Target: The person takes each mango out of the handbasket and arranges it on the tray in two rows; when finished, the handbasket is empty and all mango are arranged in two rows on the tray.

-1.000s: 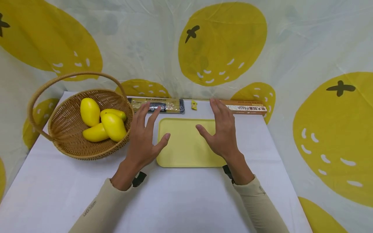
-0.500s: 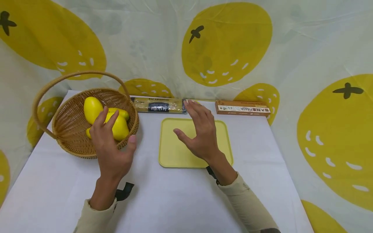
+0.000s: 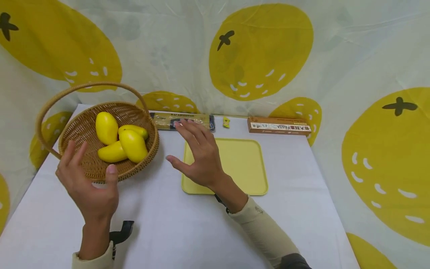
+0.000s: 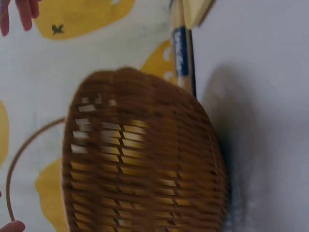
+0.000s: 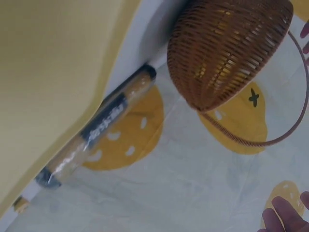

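Observation:
A brown wicker basket [image 3: 80, 123] with a tall arched handle stands at the left of the table, with several yellow mangoes [image 3: 132, 145] lying in it. My left hand [image 3: 90, 190] is in front of the basket's near left side, fingers spread and nothing in them; it overlaps the rim in the head view. Over the left part of a pale yellow tray [image 3: 242, 168] hovers my right hand [image 3: 201, 157], thumb apart from its extended fingers, holding nothing. The left wrist view shows the woven basket side [image 4: 145, 159] close up.
Along the back edge lie a spaghetti packet [image 3: 161, 121], a small yellow wrapped piece [image 3: 226, 122] and a brown pasta box [image 3: 279, 126]. Behind them hangs a fruit-printed curtain [image 3: 188, 56]. A white cloth [image 3: 295, 194] covers the table.
Both hands have moved left: the left from beside the tray, across the basket's front, to its near left side; the right from the tray's right side to its left. Mangoes and basket stay put.

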`<state>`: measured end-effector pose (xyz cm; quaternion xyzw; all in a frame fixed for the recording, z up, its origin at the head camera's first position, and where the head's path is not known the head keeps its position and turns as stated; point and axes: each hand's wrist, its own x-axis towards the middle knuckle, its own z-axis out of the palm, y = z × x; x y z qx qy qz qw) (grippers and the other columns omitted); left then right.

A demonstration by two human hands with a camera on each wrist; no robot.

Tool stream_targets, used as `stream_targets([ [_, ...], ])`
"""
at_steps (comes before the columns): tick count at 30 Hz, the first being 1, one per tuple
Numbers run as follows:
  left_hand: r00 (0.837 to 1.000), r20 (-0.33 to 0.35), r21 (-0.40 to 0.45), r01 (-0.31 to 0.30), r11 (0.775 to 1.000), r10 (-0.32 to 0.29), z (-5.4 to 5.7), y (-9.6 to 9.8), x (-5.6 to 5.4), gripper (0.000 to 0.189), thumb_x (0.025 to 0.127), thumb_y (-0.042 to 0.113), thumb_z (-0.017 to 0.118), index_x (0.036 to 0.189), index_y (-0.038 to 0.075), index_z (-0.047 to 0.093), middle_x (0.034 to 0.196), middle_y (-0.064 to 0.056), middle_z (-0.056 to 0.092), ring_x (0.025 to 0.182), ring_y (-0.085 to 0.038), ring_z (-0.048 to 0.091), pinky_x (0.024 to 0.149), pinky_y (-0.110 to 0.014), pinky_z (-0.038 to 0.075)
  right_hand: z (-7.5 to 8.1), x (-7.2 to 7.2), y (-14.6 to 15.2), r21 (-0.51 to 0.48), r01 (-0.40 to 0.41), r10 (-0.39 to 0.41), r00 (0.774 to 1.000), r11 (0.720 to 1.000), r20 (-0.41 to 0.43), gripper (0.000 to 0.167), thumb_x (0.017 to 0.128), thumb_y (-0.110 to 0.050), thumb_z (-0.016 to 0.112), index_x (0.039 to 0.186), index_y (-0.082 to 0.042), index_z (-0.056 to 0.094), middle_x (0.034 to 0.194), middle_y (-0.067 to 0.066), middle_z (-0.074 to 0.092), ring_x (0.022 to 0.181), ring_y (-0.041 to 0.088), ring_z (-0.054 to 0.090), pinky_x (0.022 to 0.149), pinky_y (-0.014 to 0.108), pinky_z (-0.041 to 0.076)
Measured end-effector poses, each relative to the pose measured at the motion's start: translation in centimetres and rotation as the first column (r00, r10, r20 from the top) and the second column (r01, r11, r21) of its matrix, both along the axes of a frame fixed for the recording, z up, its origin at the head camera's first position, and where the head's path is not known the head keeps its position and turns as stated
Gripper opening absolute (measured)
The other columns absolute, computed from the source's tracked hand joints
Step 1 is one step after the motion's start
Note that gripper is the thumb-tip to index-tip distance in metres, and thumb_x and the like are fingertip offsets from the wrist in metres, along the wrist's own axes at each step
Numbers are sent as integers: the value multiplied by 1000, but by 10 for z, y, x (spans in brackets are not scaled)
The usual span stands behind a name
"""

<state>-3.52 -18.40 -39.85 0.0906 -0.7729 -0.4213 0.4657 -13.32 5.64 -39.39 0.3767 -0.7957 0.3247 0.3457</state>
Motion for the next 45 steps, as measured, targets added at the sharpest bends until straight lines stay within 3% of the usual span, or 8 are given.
stream_targets([
  [8,988,120,66,-101,993,93,-34,-40,11,72,85,39,73,152,22,55,168,0,33,159,-18,22,127,-39,20,-2,5,-30,44,-31,31,1000,999,-2,83,83,-51,87,150,-11,59,152,9,61,142,25,54,123,36,38],
  [13,971,238,212,-80,974,28,-52,-59,12,79,86,31,77,158,29,45,171,6,27,162,-13,16,126,-36,21,-2,7,-43,56,-64,62,998,996,30,84,85,-52,85,152,-11,57,155,9,59,143,24,52,125,33,35],
  [18,946,294,430,-5,903,-135,-60,-66,8,86,92,18,77,164,31,32,173,9,24,163,-18,19,132,-37,18,-5,9,-51,63,-82,79,996,995,46,84,84,-53,86,151,-10,58,155,9,59,142,23,53,125,32,35],
  [24,943,186,608,111,786,-277,-68,-67,5,97,89,4,79,165,34,26,172,3,25,156,-28,31,131,-46,26,-8,11,-57,78,-89,84,994,993,69,85,84,-54,86,152,-12,57,155,8,59,140,22,55,123,30,36],
  [29,937,131,641,169,749,-324,-71,-66,4,102,88,-2,79,165,34,23,172,-1,22,155,-31,31,128,-48,32,-10,10,-60,86,-81,75,994,993,75,86,84,-54,85,153,-13,57,155,7,59,137,22,57,120,30,38],
  [37,936,95,591,220,776,-338,-77,-65,5,106,83,-5,80,166,29,22,172,-2,22,156,-32,31,113,-27,49,-17,8,-68,72,-113,104,987,991,120,86,84,-51,87,153,-11,55,155,9,59,134,22,58,115,27,43],
  [41,938,121,541,213,814,-326,-80,-63,6,108,81,-4,82,166,28,22,172,-3,23,154,-33,35,110,-24,50,-22,6,-72,71,-134,121,979,988,162,84,86,-48,87,153,-9,54,156,10,57,134,22,58,113,26,45],
  [45,937,184,467,183,865,-298,-83,-61,9,110,81,-1,83,167,29,20,172,-1,24,153,-32,37,115,-32,48,-26,5,-77,81,-132,113,971,988,209,84,87,-48,86,155,-12,53,156,10,57,134,22,58,112,26,45],
])
